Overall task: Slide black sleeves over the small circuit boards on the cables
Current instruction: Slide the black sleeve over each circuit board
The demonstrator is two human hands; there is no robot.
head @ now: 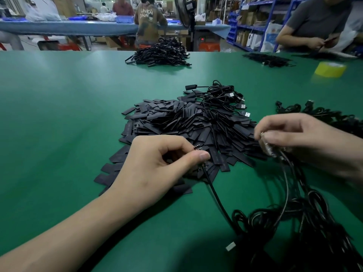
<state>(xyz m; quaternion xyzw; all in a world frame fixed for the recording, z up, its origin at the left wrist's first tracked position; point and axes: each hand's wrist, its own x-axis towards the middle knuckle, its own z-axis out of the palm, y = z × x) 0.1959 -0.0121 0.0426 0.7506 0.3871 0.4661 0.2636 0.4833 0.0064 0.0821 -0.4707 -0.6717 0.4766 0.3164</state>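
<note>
My left hand (157,165) is closed down to a tight pinch. Thumb and forefinger squeeze a small circuit board (197,148) on the end of a black cable (216,195), right over the near side of the pile of black sleeves (186,124) in the middle of the green worktop (59,114). Only a row of pins pokes out between my fingertips; my thumb covers the rest, so I honestly can't tell if a sleeve is on it.

My right hand (294,134) is curled round a bunch of cable ends (268,149) just off the pile's right side. It's blurry, and I can only make out a few silvery bits in the grip.

The tangled bundle of cables (294,222) hangs from that hand toward the worktop's near right corner and gets cut off there, with one loose USB plug (230,246) lying beside it. A few more cables with USB plugs (225,97) sit on the far side of the sleeves. There's a heap of cables (161,54) at the far edge and a yellow tape roll (330,69) toward the far right corner. Another person (314,22) stands there, cut off by the frame.
</note>
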